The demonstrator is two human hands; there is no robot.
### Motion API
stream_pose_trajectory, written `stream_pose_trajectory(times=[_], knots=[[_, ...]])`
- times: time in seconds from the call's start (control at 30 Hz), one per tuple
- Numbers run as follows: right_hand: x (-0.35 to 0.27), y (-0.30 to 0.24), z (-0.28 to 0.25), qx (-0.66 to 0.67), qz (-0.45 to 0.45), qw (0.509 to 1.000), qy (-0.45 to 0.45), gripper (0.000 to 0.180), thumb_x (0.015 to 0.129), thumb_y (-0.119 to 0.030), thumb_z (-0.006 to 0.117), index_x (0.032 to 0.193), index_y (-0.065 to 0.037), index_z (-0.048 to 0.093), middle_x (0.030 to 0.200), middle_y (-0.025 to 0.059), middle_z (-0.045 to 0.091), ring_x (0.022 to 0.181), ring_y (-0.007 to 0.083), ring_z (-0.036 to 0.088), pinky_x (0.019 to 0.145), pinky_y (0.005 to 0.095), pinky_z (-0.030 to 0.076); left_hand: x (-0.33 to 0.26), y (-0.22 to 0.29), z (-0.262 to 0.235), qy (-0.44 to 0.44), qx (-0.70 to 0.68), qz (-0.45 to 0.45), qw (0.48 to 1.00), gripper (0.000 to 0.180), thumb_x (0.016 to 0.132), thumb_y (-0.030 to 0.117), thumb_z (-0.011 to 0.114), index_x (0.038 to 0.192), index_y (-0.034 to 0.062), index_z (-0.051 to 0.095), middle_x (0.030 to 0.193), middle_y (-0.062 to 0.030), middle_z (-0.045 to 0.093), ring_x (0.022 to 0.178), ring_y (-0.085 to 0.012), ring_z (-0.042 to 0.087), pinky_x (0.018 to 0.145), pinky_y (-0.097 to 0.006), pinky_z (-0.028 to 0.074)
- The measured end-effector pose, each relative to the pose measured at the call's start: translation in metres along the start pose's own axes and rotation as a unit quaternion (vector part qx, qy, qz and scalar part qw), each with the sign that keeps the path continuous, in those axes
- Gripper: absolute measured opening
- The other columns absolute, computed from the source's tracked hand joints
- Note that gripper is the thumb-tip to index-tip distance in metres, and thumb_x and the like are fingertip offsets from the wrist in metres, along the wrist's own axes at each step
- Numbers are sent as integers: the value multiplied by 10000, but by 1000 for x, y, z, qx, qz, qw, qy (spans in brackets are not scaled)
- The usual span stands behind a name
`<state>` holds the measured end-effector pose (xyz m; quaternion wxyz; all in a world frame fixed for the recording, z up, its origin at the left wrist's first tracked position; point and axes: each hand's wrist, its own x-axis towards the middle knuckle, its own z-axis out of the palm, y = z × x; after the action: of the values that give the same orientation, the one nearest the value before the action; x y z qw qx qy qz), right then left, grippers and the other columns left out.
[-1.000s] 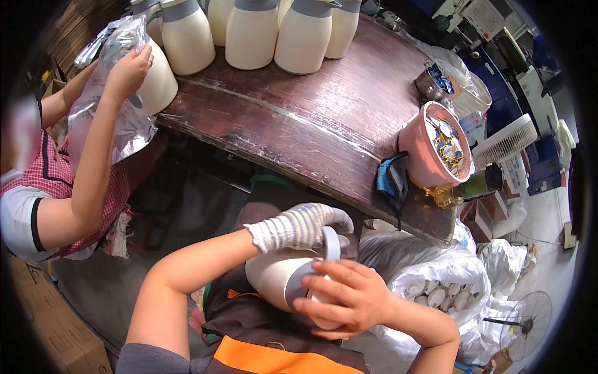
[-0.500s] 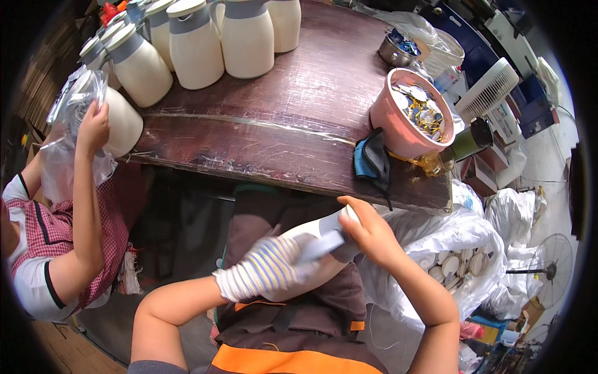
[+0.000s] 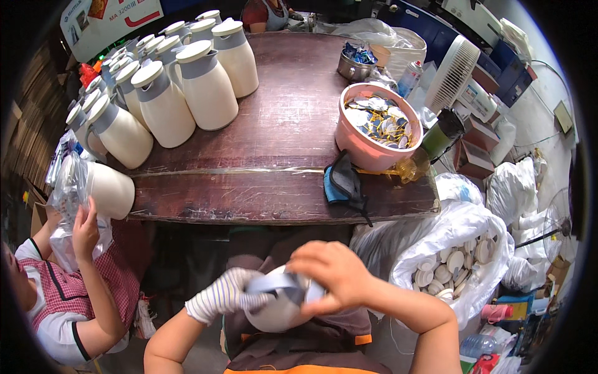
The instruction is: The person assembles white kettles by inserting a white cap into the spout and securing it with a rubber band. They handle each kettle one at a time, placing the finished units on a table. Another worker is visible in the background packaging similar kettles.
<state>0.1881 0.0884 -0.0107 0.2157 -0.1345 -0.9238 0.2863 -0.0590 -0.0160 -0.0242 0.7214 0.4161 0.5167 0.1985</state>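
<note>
Over our lap (image 3: 349, 321), our gloved left hand (image 3: 227, 294) grips the cream jug (image 3: 274, 318) beside its handle (image 3: 272, 283) while our bare right hand (image 3: 330, 274) clasps its other side, seemingly steadying it, with a sack (image 3: 448, 224) open rightward, perhaps for reach, and the worktop (image 3: 280, 143) beyond.

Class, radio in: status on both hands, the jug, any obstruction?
Gloved left hand, bare right hand: both on jug. Jug held off the table. Nothing visible in the way.

Wkshp: massed jugs (image 3: 163, 115), sack (image 3: 458, 218) of discs (image 3: 456, 260), prob. stacked cardbd (image 3: 34, 134).
</note>
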Motion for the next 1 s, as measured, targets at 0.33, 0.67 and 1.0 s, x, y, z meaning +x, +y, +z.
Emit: stream_pose_trajectory(times=[0.33,0.67,1.0], knots=[[46,88,-59,9,147,975,164,258,873,-232,628,1027,-25,646,1047,140,633,1014,293,597,892,382,460,10,18,54,61,-255,27,965,223,847,187,702,987,14,679,647,-6,564,515,-85,506,501,-229,398],[106,206,-125,-374,429,811,136,319,820,-325,644,1062,-120,684,1127,124,641,1076,289,600,892,425,474,30,16,42,123,-292,90,944,229,898,211,659,1015,14,657,605,-14,567,526,-89,533,520,-240,432],[66,214,-155,62,386,820,419,273,904,-219,623,1044,15,621,892,82,673,662,140,671,614,266,488,34,13,26,129,-351,154,914,300,927,257,615,1059,-12,598,601,-32,551,534,-117,539,514,-257,438]])
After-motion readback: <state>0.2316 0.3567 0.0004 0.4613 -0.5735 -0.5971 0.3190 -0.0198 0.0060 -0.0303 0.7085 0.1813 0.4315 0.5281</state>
